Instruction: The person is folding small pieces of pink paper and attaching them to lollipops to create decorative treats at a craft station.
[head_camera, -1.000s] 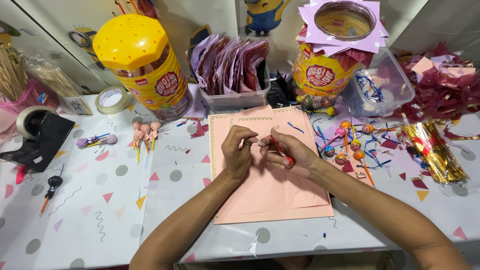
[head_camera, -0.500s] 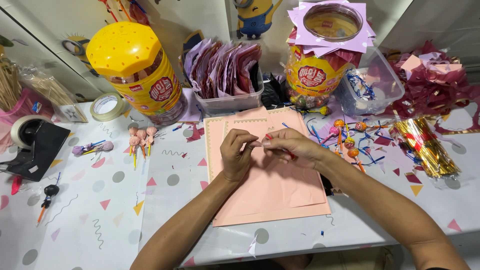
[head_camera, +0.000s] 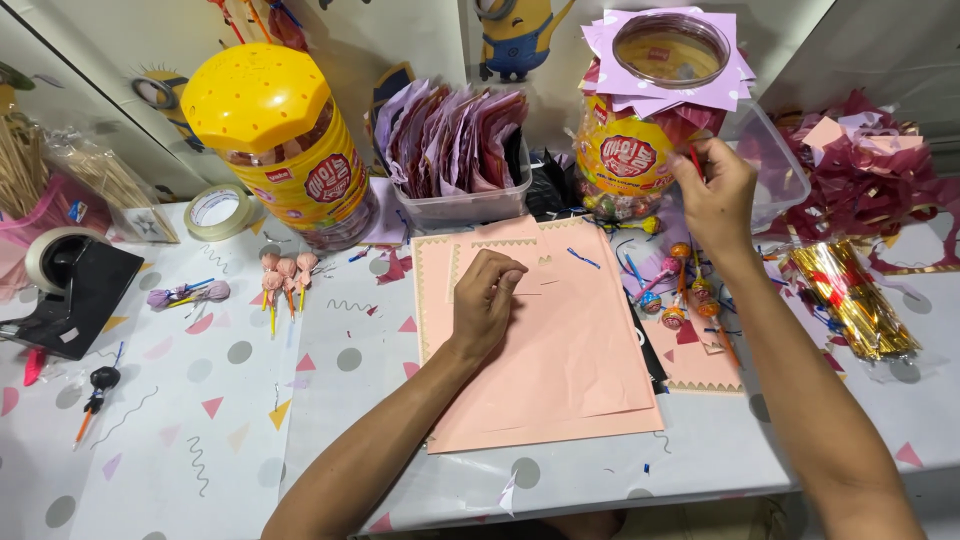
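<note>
Pink paper sheets (head_camera: 560, 370) lie stacked at the middle of the desk (head_camera: 200, 400), and the left hand (head_camera: 487, 300) rests on their upper part. Its grip is curled, fingertips drawn together against the sheet; whether they pinch anything small I cannot tell.

The right hand (head_camera: 715, 195) is lifted up and to the right of the paper, beside the open lollipop jar (head_camera: 630, 165), which is capped by a loose stack of purple paper squares (head_camera: 720, 85). Its grip is closed on a thin red stick (head_camera: 695, 160), thumb and forefinger pinching it; the stick's far end is hidden by the fingers.

Loose lollipops (head_camera: 675, 300) are scattered just off the paper's right edge, with a bundle of gold twist ties (head_camera: 850, 295) further right. Behind the paper stands a clear tub of wrappers (head_camera: 460, 205); to the left of that, a yellow-lidded jar (head_camera: 275, 150). A few pink-wrapped lollipops (head_camera: 285, 275) lie left of the paper, and a tape roll (head_camera: 215, 210) and a tape dispenser (head_camera: 70, 285) sit further left.

By my reading, the step in hand is fetching a piece at the jar while the other hand keeps the sheet pinned. Bringing the stick down to the paper would call for a firm pinch and a path clear of the purple squares, which look easy to knock off.
</note>
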